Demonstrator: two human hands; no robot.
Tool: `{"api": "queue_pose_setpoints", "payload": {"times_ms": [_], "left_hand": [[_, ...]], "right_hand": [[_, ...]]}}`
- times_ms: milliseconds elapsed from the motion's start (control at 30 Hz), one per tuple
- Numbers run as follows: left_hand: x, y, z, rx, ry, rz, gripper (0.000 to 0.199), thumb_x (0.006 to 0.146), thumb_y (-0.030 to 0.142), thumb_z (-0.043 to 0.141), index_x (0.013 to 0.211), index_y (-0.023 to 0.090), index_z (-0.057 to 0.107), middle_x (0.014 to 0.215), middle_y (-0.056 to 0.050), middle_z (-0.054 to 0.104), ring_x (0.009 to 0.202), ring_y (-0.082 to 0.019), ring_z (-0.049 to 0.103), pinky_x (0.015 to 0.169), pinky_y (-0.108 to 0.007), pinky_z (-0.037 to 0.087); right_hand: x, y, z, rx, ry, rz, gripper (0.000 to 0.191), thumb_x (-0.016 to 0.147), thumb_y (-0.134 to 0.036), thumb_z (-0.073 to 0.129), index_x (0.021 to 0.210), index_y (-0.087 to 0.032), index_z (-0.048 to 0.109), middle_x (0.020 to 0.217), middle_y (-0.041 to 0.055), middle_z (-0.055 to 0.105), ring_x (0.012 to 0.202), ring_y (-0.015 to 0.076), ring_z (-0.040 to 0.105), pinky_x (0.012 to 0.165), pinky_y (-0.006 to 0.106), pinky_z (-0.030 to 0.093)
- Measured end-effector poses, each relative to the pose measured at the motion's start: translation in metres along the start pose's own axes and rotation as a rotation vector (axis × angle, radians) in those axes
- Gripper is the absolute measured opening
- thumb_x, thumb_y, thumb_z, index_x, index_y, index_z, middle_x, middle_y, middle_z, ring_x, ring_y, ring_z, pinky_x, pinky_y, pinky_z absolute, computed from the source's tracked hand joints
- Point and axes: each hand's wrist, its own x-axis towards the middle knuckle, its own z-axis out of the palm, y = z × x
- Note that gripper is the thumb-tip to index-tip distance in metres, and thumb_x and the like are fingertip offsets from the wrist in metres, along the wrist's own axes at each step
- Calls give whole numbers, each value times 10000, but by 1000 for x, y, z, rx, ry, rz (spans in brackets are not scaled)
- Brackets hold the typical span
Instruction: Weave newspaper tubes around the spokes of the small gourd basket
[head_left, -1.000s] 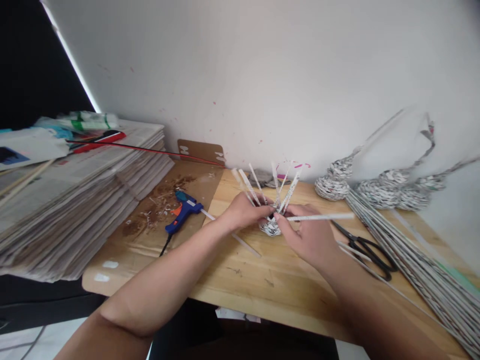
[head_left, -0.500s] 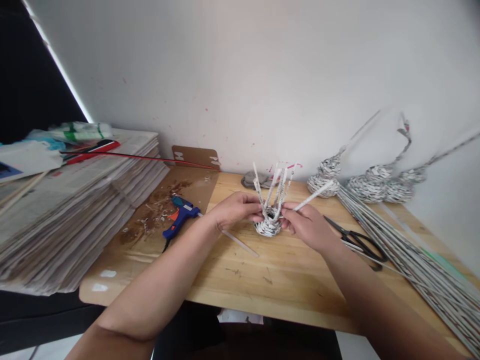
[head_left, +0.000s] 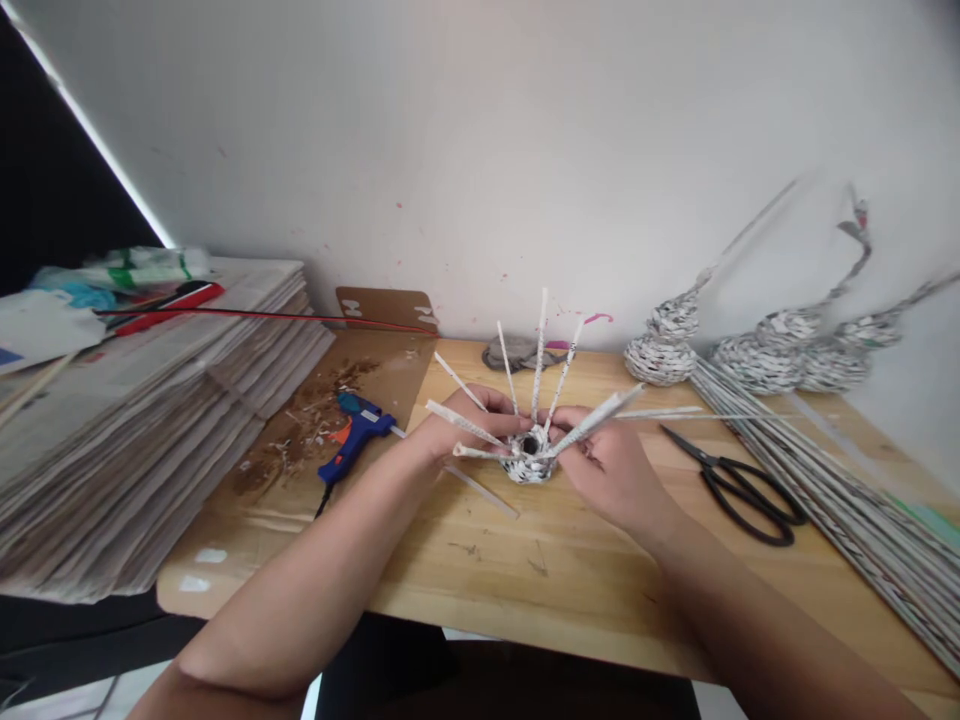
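Observation:
A small round basket woven from rolled newspaper rests at mid-table, its dark opening facing up. Several paper spokes fan outward from its rim. My left hand closes round the basket's left and back side, partly hidden behind the spokes. My right hand is closed at the back right of the rim, among the spokes there. From behind those fingers a long paper tube sticks out to the right. The right fingertips are partly covered, so their exact grip is hard to see.
A blue glue gun lies on brown cardboard at left, beside a tall newspaper stack. Black scissors and a bundle of paper tubes lie at right. Several woven gourd shapes stand by the wall.
The spokes, bunched upright before, now spread outward. The scissors are fully uncovered. The long paper tube now points more level to the right. My view has shifted slightly.

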Motion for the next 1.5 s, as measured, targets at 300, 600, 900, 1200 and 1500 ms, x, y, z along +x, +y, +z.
{"api": "queue_pose_setpoints", "payload": {"times_ms": [300,600,900,1200,1500], "left_hand": [[2,-3,5,-192,15,-47,252,651,291,852,737,96,717,648,-28,685,547,-86,612,553,-202,497],[5,-9,12,-135,135,56,175,683,225,791,699,99,670,579,-16,645,491,-88,577,497,-198,446],[7,-10,8,-9,154,131,192,681,270,778,705,123,657,620,-16,660,540,-106,589,537,-218,453],[-2,-1,15,130,191,172,168,702,267,757,691,110,698,616,-29,673,539,-103,568,525,-210,421],[-6,5,18,247,203,190,128,723,226,747,721,98,760,654,-58,723,556,-111,583,548,-215,427]], "right_hand": [[-1,1,10,158,145,40,160,873,-296,579,943,-191,678,834,50,721,690,173,647,607,280,501],[3,1,7,39,218,124,190,841,-372,636,775,-193,636,710,22,678,614,156,594,561,272,434],[7,4,6,287,163,272,263,788,-374,694,957,-173,682,848,64,730,732,199,668,644,312,511],[11,15,14,590,137,382,307,728,-389,756,932,-171,687,827,53,731,705,183,655,628,296,502],[9,7,12,578,268,366,175,756,-360,704,773,-194,650,572,-18,636,509,138,573,482,249,444]]}}
